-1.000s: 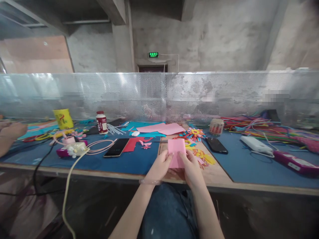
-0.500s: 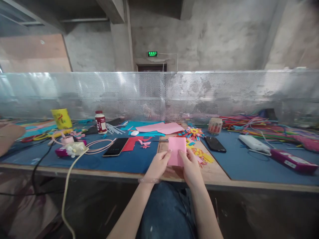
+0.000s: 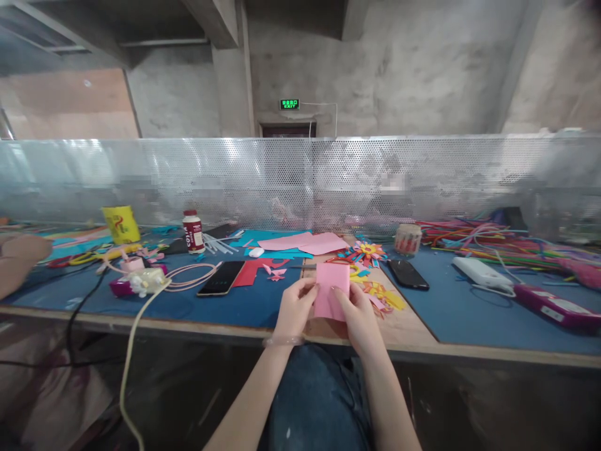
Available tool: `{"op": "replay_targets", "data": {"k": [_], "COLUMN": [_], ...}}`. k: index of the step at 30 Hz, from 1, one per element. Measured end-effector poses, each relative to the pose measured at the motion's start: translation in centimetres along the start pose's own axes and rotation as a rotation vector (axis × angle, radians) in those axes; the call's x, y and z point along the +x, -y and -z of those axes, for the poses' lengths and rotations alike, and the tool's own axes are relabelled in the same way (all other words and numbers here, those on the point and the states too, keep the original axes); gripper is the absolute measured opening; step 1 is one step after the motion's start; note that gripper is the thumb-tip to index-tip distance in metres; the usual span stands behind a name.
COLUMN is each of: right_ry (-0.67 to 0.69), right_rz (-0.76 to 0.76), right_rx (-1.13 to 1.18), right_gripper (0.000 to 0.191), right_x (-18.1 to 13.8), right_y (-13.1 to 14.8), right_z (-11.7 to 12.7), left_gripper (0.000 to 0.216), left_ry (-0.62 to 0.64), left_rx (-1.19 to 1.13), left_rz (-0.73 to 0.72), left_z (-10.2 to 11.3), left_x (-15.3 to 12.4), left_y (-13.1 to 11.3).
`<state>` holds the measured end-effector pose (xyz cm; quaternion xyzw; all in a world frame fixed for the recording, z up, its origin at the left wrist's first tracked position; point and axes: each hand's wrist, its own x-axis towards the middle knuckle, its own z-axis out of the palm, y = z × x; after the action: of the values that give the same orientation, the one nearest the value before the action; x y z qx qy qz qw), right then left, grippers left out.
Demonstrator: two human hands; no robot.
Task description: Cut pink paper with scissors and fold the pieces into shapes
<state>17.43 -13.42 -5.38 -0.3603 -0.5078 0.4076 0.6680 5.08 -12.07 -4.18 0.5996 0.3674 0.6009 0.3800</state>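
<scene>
Both my hands hold a small pink paper rectangle (image 3: 331,287) upright above the table's near edge. My left hand (image 3: 295,308) pinches its left edge with fingers closed. My right hand (image 3: 357,313) grips its lower right part, thumb on the front. Behind the paper lie colourful paper flowers (image 3: 369,252) and yellow and pink paper scraps (image 3: 381,294) on a wooden board (image 3: 404,322).
A blue mat (image 3: 235,304) covers the table. On it lie two black phones (image 3: 220,277) (image 3: 407,274), a white power bank (image 3: 481,272), a red-capped bottle (image 3: 193,231), a yellow cup (image 3: 121,224), cables, pink and blue sheets (image 3: 300,242), coloured straws (image 3: 498,241). Another person's hand (image 3: 21,250) rests far left. A perforated metal screen (image 3: 300,181) stands behind.
My left hand's fingers have slid up the paper's left edge, and the paper has tilted slightly. The right hand has barely moved.
</scene>
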Motion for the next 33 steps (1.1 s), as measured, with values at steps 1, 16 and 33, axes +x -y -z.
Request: {"op": "replay_targets", "data": {"k": [1, 16, 33], "right_ry": [-0.008, 0.010, 0.003], "right_rz": [0.007, 0.019, 0.060], "right_rx": [-0.038, -0.141, 0.010], "right_gripper": [0.021, 0.023, 0.025], "right_x": [0.02, -0.03, 0.08], "right_y": [-0.05, -0.35, -0.07], "right_z": [0.01, 0.31, -0.21], "left_gripper": [0.022, 0.018, 0.018], "left_ry": [-0.009, -0.039, -0.092], "left_rx": [0.017, 0.063, 0.041], "left_rz": [-0.005, -0.040, -0.078], "left_z": [0.03, 0.13, 0.06], "left_x": [-0.05, -0.05, 0.06], "left_y": [-0.15, -0.04, -0.19]}}
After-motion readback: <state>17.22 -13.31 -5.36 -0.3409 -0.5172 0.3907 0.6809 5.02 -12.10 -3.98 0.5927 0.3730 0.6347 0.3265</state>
